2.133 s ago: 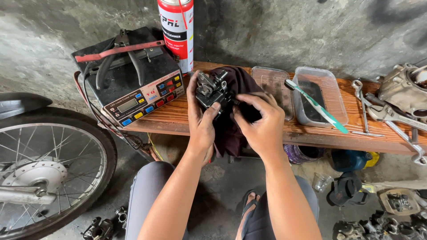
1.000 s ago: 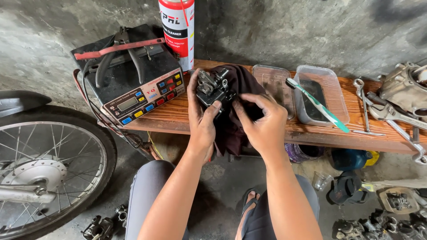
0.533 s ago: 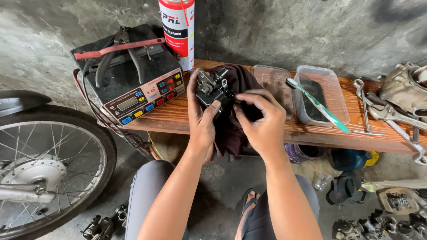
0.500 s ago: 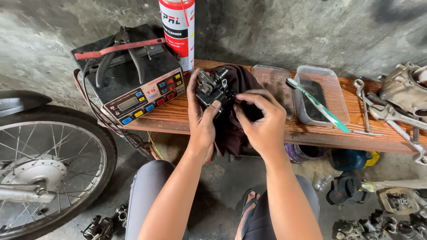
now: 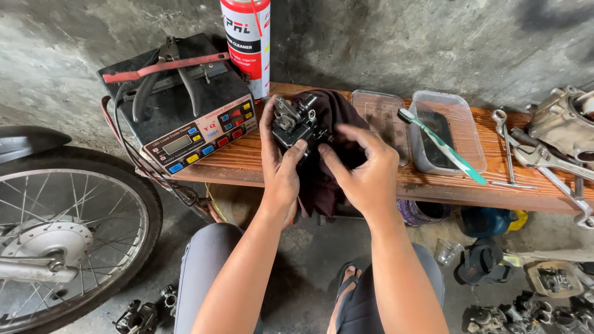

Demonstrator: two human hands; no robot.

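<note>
The left hand [image 5: 281,170] is wrapped around a small black carburetor [image 5: 296,122], holding it over the wooden worktop [image 5: 247,162]. The right hand [image 5: 365,170] pinches a dark red rag [image 5: 331,111] against it.

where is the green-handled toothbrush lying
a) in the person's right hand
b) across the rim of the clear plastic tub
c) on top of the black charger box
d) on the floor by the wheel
b: the toothbrush lies slanted across the rim of the clear plastic tub on the wooden bench, apart from the right hand, which is at the dark cloth.
</note>
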